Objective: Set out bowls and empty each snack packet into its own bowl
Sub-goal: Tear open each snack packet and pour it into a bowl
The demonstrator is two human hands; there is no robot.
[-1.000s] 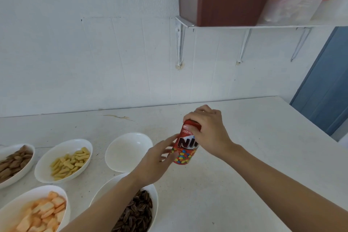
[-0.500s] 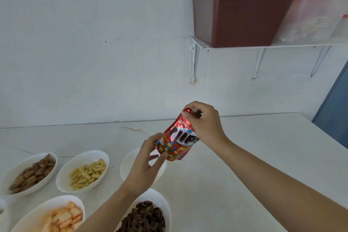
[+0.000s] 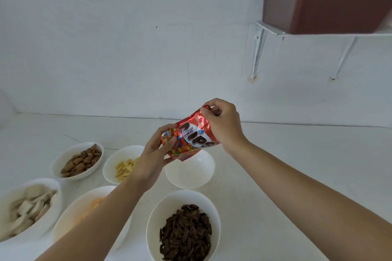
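Left hand: fingers curled round lower end of red snack packet, gripping it.
Right hand: pinching packet's top corner, up-right of left hand.
Packet: tilted, in the air between the hands.
Empty bowl: right under the hands.
Seed bowl: below the hands, nearer the camera.
Yellow-stick bowl: just left of left wrist.

Both hands grip red packet — above empty bowl.
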